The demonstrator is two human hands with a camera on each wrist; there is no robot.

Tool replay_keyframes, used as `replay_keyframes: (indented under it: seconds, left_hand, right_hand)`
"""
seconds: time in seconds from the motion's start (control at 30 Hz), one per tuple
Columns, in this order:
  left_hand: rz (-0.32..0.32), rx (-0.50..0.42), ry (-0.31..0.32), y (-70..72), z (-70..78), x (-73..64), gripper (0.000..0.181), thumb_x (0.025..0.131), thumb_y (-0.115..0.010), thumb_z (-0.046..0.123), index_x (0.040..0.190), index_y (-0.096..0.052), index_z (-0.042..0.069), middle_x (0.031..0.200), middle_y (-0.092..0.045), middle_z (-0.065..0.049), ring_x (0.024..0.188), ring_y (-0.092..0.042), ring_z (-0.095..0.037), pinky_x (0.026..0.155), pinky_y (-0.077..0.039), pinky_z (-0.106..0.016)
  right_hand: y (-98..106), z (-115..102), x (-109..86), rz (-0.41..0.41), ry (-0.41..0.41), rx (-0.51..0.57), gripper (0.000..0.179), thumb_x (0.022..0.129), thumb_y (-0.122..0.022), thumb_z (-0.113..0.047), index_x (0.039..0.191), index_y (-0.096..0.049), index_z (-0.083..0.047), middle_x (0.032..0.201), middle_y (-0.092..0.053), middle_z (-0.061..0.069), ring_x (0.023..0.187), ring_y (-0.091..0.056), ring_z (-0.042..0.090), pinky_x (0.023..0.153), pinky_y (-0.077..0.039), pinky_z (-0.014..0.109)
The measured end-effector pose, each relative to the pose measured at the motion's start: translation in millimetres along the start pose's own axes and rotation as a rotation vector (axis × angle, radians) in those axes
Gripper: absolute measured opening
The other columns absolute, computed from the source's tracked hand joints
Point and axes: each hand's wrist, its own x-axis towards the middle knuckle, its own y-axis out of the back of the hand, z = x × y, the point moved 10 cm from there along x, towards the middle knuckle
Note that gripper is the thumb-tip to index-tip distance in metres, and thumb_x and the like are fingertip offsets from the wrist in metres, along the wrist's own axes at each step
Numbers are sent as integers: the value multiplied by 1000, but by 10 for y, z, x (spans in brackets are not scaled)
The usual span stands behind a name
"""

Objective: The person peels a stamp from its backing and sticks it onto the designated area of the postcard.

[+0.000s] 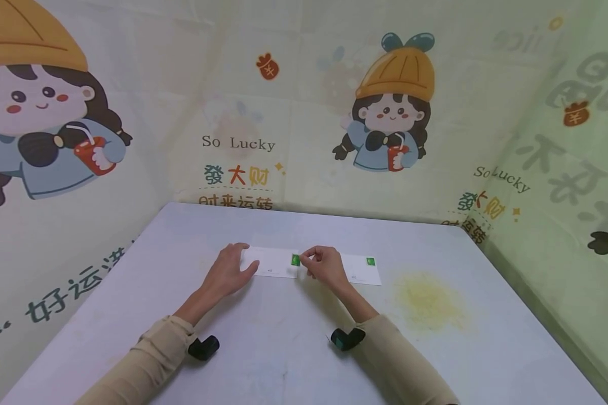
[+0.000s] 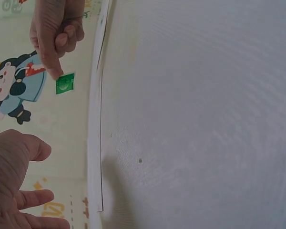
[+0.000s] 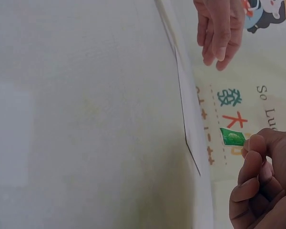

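Note:
A small green stamp [image 1: 295,260] is pinched at its edge between the thumb and forefinger of my right hand [image 1: 326,268]. In the right wrist view the stamp [image 3: 232,137] stands out from the fingertips, raised above the table surface. Below it lies a white envelope [image 1: 273,262], its upper right corner overlapped by the stamp in the head view. My left hand [image 1: 227,271] is at the envelope's left end, thumb and fingers spread and holding nothing. Partly behind my right hand is a second white envelope [image 1: 362,274] with a green stamp [image 1: 370,261] in its upper right corner.
Both envelopes lie on a white table [image 1: 263,349]. A yellowish stain [image 1: 430,301] marks the table at the right. A patterned cloth [image 1: 309,112] with cartoon figures and lettering hangs behind the table and along its sides.

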Motion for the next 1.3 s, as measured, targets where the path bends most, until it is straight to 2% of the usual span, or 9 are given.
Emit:
replay_keyframes:
  seconds: [0.3,0.77,1.13,1.3]
  left_hand:
    - [2,23,-1,-53,-58,83,56,96,-66,25,135,-53,-12,137,-58,-31,137,-44,-49,115,-34,-59]
    - [-48,38,3,-115,-158,155,55,97,-65,26,136,-53,-11,139,-55,-32,137,-43,-49,116,-33,-59]
    - [-63,42,19,-115,-203,199,54,96,-67,25,136,-55,-9,139,-55,-32,139,-41,-50,117,-32,-59]
    - [-82,68,-6,-135,-196,195,52,96,-67,23,135,-55,-10,136,-57,-32,135,-46,-49,114,-35,-59]
  right_hand:
    - [-69,87,128,-9,-38,5,12,94,-72,-14,93,-75,-3,59,-60,1,51,-52,12,48,-38,23]
    - [-133,201,278,-22,-128,-4,15,95,-72,-17,94,-75,-2,62,-62,2,55,-53,14,53,-41,23]
    - [-164,265,379,-26,-138,-10,15,95,-72,-16,94,-76,-2,60,-61,2,55,-52,13,52,-40,23]
    - [-182,311,422,-35,-148,-21,16,95,-71,-17,94,-76,-2,60,-61,1,55,-51,13,52,-39,23]
